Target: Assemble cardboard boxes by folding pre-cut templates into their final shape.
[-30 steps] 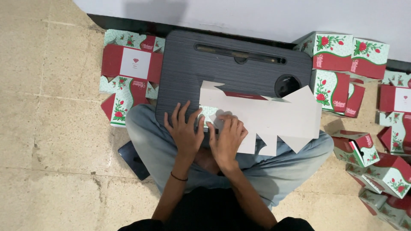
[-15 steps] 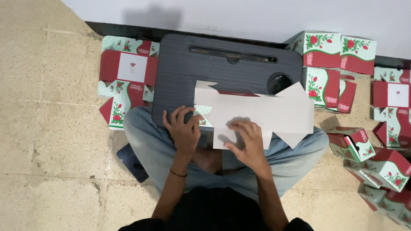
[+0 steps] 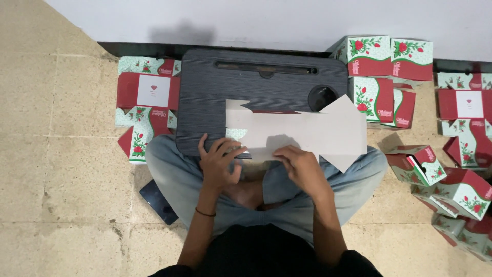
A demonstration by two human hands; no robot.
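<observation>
Beige stone-tile floor (image 3: pixel 66 154) with a white wall at top; person sits cross-legged, dark ribbed lap desk (image 3: pixel 256 87) resting over the jeans. Flat unfolded box blank (image 3: pixel 302 133) lies plain grey side up on the near edge of the desk, overhanging toward the lap, pointed flaps jutting right and left.

Left hand (image 3: pixel 218 164) has fingers spread and curled over the blank's near-left edge, seemingly pressing it against the desk rim. Right hand (image 3: pixel 302 166) is loosely cupped on the near edge at centre, fingertips on the board; cannot tell if it pinches.

Risks, as judged: blank is thin, stiff cardboard and half unsupported, so uneven pressure could crease it off the score lines or let it slide off the desk into the lap. Right flap reaches the round cup recess (image 3: pixel 321 96) and could catch there.

Red, white and mint folded cartons (image 3: pixel 389 56) with rose print are stacked at right, flat printed blanks (image 3: pixel 148 92) at left, glossy card. Dark phone (image 3: pixel 159 201) lies on the floor beside the left knee, close enough to be knocked.
</observation>
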